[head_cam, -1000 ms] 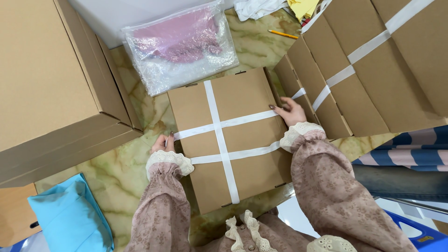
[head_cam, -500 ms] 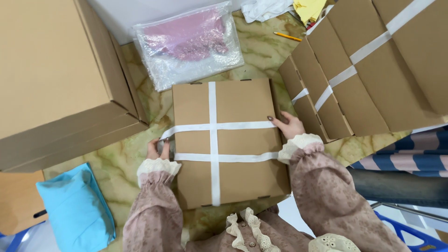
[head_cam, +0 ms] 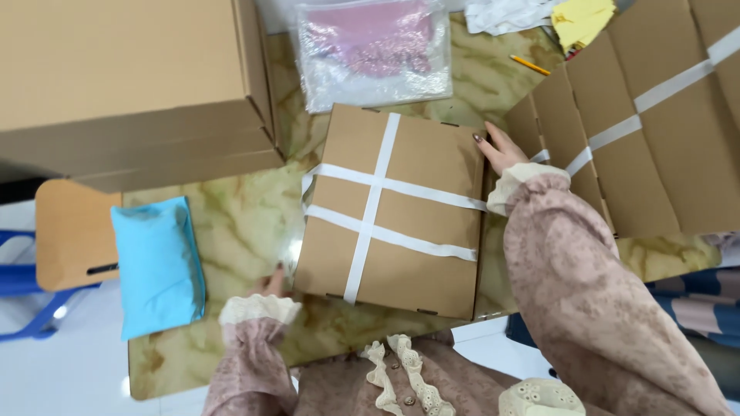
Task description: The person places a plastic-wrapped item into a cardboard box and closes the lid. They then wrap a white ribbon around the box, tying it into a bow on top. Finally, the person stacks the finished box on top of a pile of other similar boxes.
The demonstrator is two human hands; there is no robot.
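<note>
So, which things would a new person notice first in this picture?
Probably the flat cardboard box crossed with white tape, in the middle of the marbled table. The left hand touches its near left corner and the right hand its far right edge. A bright blue pouch lies to the left.

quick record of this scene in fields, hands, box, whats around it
left hand: at the near left corner of the taped box, fingers touching its edge
right hand: flat against the box's far right side
taped box: brown cardboard, white tape crossing the top, lying flat on the marble table
left of box: blue pouch
beyond box: clear bag with pink contents
far left: large cardboard box
right: flattened cartons, taped
far edge: yellow pencil
</note>
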